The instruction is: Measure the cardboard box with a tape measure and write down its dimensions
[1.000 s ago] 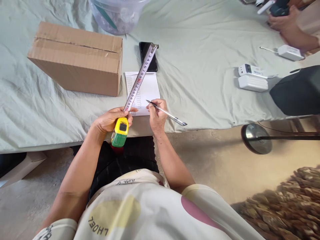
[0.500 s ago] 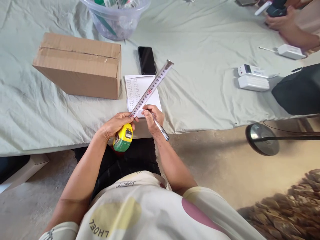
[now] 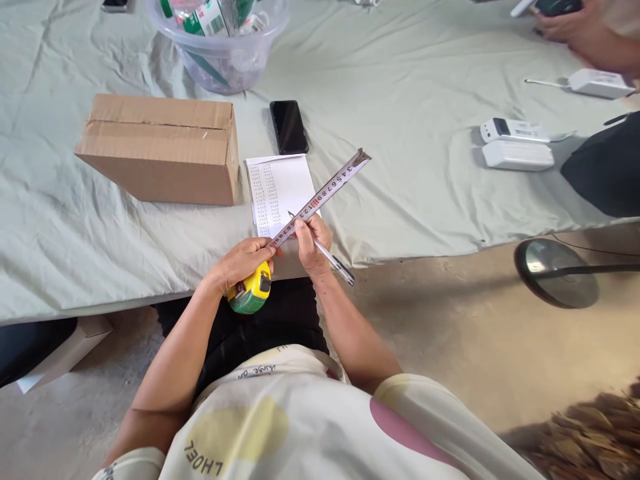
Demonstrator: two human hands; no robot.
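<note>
My left hand (image 3: pixel 245 261) is closed on a yellow and green tape measure (image 3: pixel 251 290), thumb on the blade near the case. The pulled-out metal blade (image 3: pixel 330 189) slants up and right over a sheet of paper (image 3: pixel 290 180) with handwritten columns. In my right hand (image 3: pixel 315 243) is a pen (image 3: pixel 334 262), tip toward the paper; its thumb and fingers also touch the blade. A black phone (image 3: pixel 289 127) lies just beyond the paper. To the left stands a closed cardboard box (image 3: pixel 165 157).
A clear plastic tub (image 3: pixel 225 63) holding packages stands behind the box. White power strips (image 3: pixel 517 153) and a dark bag (image 3: pixel 607 167) lie on the right of the cloth-covered table (image 3: pixel 400 120). Another person's hand (image 3: pixel 570 30) holds a dark object at top right. A round stand base (image 3: pixel 555 273) is on the floor.
The blade has swung lower and to the right. My right hand has come up against the blade, pen still in it. The view has shifted slightly.
</note>
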